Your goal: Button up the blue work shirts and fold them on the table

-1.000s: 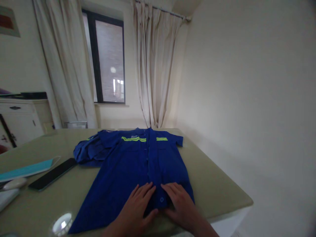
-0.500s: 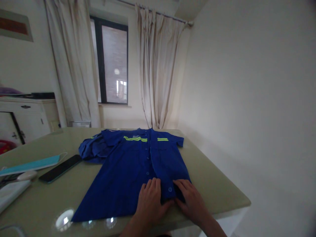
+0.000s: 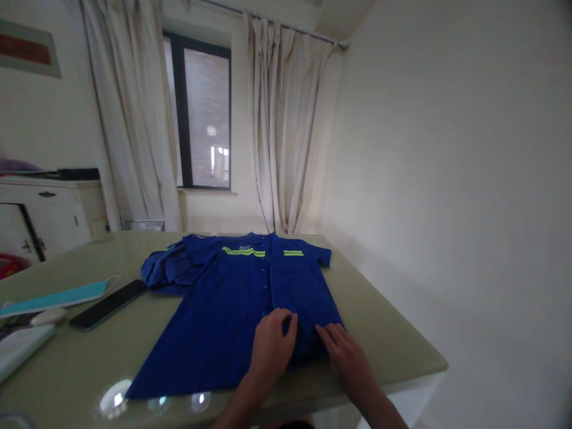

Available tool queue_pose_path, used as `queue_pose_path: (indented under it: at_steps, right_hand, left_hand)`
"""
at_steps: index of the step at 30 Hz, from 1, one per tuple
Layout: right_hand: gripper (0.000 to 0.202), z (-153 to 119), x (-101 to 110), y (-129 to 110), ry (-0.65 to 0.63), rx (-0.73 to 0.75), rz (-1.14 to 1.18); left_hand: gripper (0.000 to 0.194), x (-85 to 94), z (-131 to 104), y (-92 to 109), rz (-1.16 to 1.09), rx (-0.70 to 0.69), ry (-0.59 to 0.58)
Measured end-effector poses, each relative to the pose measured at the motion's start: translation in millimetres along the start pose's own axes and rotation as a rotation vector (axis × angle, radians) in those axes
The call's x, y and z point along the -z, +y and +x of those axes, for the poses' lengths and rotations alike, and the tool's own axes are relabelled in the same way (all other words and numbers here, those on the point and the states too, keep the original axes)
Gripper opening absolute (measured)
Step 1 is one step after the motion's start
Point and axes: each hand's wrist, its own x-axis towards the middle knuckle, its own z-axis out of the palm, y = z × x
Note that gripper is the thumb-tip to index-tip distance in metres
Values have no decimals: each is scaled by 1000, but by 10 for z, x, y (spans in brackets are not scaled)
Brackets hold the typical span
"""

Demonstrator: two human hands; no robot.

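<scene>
Lying front side up on the bench (image 3: 388, 339), the short-sleeved blue work shirt (image 3: 218, 333) has its collar toward the far edge and its hem close to the front edge. The left hem corner sits beside bright light reflections (image 3: 114, 399) on the bench top. Left hand (image 3: 273, 342): located over the lower front opening, fingers curled, thumb close to the forefinger; whether cloth is pinched between them cannot be determined. Right hand (image 3: 347, 356): located at the lower right corner of the shirt, fingers bent, tips at the cloth; grip cannot be determined. The hands are apart, with shirt fabric visible between them. Room at right: exposed bench top runs from the shirt to the slanting right edge, widening toward the front; a pale wall (image 3: 469, 208) stands beyond. Room at left: a broader area of bench top separates the lower shirt from a dark phone (image 3: 108, 305). The phone's far end lies just beside a bundled blue garment (image 3: 165, 274), which adjoins the sleeve on that side. A light-blue face mask (image 3: 58, 298) lies near the phone.
</scene>
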Motion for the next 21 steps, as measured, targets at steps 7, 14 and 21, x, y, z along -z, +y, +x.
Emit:
queue_pose_path:
  at_steps: [7, 14, 21]
  right_hand:
    - [35, -270, 247, 173, -29, -44, 170]
    - [57, -150, 508, -460, -122, -28, 308]
    - [40, 222, 95, -775, 121, -253, 555]
  left_hand:
    - [67, -12, -595, -519, -748, 391, 345]
    - [46, -142, -844, -595, -239, 27, 10]
    - [42, 198, -657, -616, -44, -40, -2]
